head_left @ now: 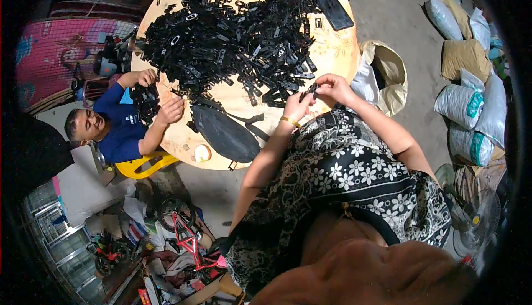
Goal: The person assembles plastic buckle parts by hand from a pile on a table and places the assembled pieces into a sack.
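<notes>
My left hand [298, 107] and my right hand [336, 89] meet at the near right edge of the round table [338, 55]. Between their fingertips is a small black plastic clip-like piece [312, 90]; its exact kind is too small to make out. Both hands are closed, pinching it from either side. Just beyond them spreads a large heap of similar black pieces [221, 44], some with oval openings. Left of my left forearm, a black bag [226, 134] with a strap lies on the tabletop.
Two dark phones, one of them a black phone [334, 11], lie at the far right of the table. A co-worker in a blue shirt [119, 119] handles black pieces at the left. An open sack [394, 77] stands right of the table; filled sacks [460, 105] are stacked farther right.
</notes>
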The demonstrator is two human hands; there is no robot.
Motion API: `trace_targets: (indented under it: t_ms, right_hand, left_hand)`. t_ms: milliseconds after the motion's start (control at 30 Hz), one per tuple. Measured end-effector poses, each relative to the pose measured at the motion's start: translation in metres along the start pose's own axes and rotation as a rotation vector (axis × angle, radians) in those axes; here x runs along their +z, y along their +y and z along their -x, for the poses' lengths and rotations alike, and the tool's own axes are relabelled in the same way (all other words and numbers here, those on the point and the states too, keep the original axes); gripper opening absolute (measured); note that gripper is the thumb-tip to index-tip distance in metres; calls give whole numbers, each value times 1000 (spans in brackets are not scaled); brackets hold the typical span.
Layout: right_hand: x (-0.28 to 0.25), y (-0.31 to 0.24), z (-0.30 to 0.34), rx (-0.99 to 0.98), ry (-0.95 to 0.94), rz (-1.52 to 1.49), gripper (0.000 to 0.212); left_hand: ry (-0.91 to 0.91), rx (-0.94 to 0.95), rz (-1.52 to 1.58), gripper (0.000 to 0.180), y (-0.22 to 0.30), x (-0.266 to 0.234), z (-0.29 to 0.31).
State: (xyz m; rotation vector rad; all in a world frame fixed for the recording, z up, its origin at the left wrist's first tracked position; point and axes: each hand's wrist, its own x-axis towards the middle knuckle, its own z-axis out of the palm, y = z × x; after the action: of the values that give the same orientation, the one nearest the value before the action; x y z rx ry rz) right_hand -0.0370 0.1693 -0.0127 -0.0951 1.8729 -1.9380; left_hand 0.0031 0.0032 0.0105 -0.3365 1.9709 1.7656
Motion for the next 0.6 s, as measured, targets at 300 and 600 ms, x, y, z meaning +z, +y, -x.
trace_targets:
  t_ms: [300,600]
  right_hand:
    - [16,1,-3,18,53,-84,17]
    - [3,-15,-12,-299,-165,144,13]
  left_hand:
    - [108,-159,242,15,-12,-8,-3]
    - [210,194,-42,22,3,-12,6]
